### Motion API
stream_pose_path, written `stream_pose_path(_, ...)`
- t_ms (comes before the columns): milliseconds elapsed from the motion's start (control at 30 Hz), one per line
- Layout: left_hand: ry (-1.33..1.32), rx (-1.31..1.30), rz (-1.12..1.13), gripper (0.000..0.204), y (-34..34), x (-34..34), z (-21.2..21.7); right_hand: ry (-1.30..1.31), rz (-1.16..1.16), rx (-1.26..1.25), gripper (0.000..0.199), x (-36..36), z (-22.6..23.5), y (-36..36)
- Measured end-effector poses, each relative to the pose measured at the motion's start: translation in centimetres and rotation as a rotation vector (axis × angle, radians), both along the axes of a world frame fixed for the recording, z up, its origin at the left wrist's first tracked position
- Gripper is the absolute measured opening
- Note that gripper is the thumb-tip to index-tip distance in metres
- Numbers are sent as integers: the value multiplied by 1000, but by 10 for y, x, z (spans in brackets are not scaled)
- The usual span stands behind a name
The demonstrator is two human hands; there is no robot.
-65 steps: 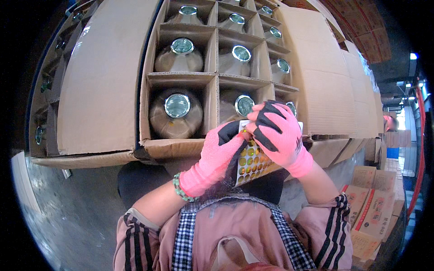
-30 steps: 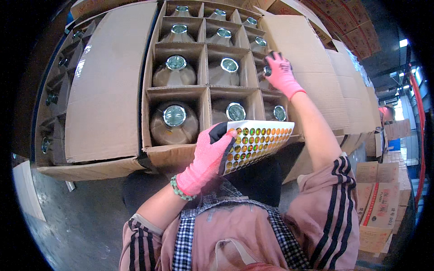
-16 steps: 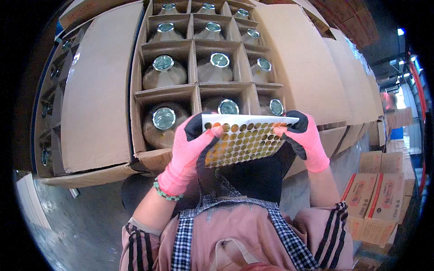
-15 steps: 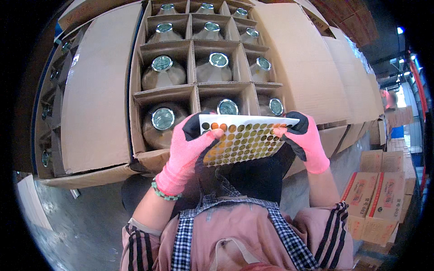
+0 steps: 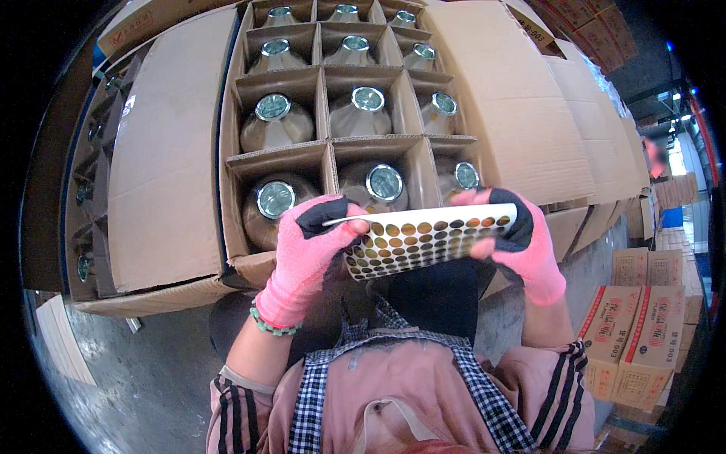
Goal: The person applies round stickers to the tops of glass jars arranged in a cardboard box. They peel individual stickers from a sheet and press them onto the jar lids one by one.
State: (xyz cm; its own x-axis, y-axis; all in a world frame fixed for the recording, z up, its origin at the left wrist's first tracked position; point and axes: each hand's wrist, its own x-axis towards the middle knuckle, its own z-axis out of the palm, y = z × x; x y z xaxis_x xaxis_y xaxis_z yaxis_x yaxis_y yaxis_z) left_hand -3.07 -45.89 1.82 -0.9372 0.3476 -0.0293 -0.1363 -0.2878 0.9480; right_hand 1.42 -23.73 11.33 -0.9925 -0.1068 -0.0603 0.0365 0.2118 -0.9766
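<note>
Both my hands wear pink gloves with black fingertips. My left hand [image 5: 310, 250] grips the left end of a white sheet of round gold stickers [image 5: 423, 238], thumb on top. At the sheet's right end my right hand [image 5: 518, 242] has its fingers closed on the edge. I hold the sheet flat, just below an open cardboard carton [image 5: 227, 181] whose dividers hold several brown bottles with silver caps [image 5: 384, 181]. The nearest row of bottles is right behind the sheet.
The carton's flaps lie open to the left [image 5: 166, 151] and right [image 5: 514, 106]. A second open carton of bottles [image 5: 87, 197] stands at the far left. Stacked printed cartons [image 5: 635, 333] sit at the lower right. Grey concrete floor [image 5: 113, 378] lies below.
My right hand came back from the bottles in the carton and took hold of the sticker sheet's right end. The sheet now sits flatter and slightly lower, held in both hands.
</note>
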Motion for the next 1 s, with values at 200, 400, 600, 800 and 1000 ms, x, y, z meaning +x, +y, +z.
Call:
stream_pose_path(200, 19, 247, 11, 22, -7, -2, -1, 252, -263, 69, 38, 17, -20, 8)
stream_pose_path(400, 329, -54, -18, 20, -5, -7, -2, -7, -39, -41, 34, 7, 0, 0)
stream_pose_path(600, 123, 140, 199, 17, -3, 4, 5, 409, -222, 295, 39, 11, -22, -1)
stream_pose_path(800, 251, 27, 121, 18, -7, -3, 1, -7, -159, 102, 23, 1, -6, -6)
stream_pose_path(1000, 279, -59, 158, 17, -7, -4, 1, 131, -179, 151, 20, 3, -3, -14)
